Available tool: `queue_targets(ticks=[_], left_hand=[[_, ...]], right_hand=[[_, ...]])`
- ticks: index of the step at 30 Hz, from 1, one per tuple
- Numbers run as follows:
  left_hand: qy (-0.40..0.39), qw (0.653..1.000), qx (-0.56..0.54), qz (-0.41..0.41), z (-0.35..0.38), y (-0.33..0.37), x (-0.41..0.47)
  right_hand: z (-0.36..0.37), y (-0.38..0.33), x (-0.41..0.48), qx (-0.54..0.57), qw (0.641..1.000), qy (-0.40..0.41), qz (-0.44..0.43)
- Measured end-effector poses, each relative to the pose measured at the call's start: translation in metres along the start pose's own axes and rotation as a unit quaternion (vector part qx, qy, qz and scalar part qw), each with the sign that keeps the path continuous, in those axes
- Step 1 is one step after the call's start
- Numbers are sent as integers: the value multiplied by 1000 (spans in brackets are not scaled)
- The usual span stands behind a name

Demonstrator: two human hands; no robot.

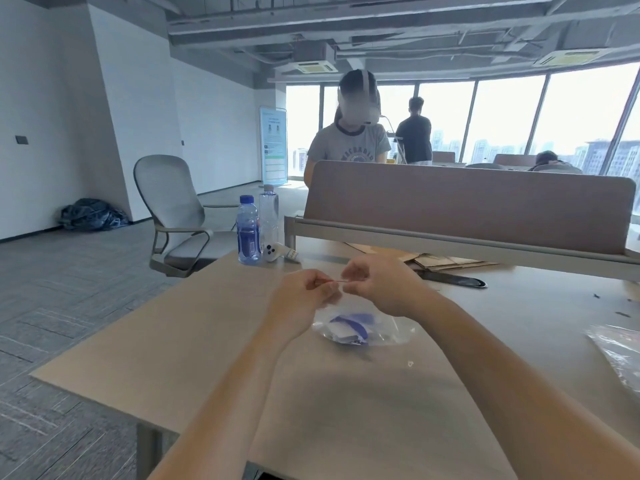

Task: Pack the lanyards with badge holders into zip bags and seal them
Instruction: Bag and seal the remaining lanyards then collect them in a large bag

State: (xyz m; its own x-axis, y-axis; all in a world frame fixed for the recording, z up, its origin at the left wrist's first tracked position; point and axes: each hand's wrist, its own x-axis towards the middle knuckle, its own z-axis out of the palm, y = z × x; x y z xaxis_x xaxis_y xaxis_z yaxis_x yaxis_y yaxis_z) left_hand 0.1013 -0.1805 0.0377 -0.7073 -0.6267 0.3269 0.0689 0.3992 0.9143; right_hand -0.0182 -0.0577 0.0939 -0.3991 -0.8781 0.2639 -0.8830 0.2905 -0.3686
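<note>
Table (194, 341): light wood top, nearest the camera; both forearms reach out over it.
Bag (360, 329): clear zip bag, held up by its top edge, its lower part hanging down to or just above the table; I cannot tell if it touches.
Lanyard (351, 323): blue strap bunched inside the bag, with a pale badge holder beside it, blurred.
Left hand (304, 292): fingers pinched together on the left end of the bag's top edge.
Right hand (377, 284): fingers pinched together on the right end of the same edge, close to the left hand.
Zip (337, 280): thin reddish line stretched between the two pinches; whether it is pressed closed cannot be told.
Step, as I judge it: sealing, with the contents already in.
Handling: the bag looks light, limp and slick; the film should crumple and slide if taken by the middle. Best held at the stiffer zip strip, thumb and forefinger either side, run along its length. The lanyard is soft and may bulge toward the mouth and catch in the seal.
Spare bags (620, 348): more clear film at the right edge, well apart.
Bottles (248, 233): two, at the far left of the table.
Divider (467, 209): brown panel beyond, with another person standing behind it.
</note>
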Motion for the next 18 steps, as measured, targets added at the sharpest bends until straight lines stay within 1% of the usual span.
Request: queue_targets(ticks=[7, 12, 18], left_hand=[[20, 1000, -13, -15, -6, -11, 6], [23, 999, 22, 11, -2, -12, 7], [62, 997, 51, 20, -1, -14, 7]], right_hand=[[7, -6, 7, -22, 1000, -22, 1], [12, -8, 10, -1, 1000, -10, -9], [14, 1, 9, 10, 1000, -8, 16]])
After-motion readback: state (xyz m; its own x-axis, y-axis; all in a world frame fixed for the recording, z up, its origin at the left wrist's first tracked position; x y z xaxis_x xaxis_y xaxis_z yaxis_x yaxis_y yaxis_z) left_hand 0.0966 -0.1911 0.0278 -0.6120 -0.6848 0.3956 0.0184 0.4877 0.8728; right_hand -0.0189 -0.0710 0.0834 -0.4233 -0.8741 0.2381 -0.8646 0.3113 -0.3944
